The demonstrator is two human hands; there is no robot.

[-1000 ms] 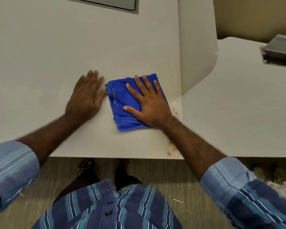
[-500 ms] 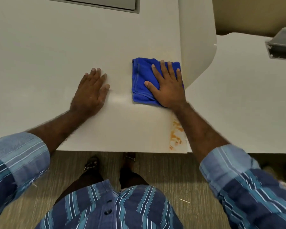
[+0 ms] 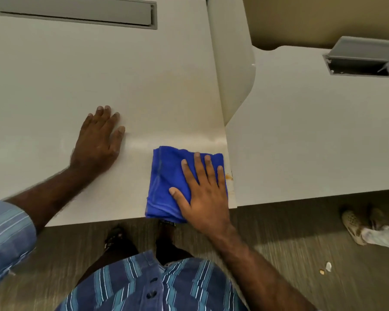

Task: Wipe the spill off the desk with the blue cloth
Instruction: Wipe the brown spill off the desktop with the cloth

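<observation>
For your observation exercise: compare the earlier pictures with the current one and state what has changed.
The right hand pulled the blue cloth back from beside the partition to the desk's near edge, covering most of the orange spill. The left hand stayed flat on the desk.

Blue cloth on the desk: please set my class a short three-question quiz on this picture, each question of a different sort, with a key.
1. True or false: the right hand lies flat on the blue cloth with straight fingers.
2. Multiple choice: where does the left hand rest? A) on the cloth B) on the bare desk, apart from the cloth C) in the air
3. Fill in: an orange stain shows just beyond the cloth's ____ edge, by the seam with the next desk.

Key: 1 true; 2 B; 3 right
</observation>
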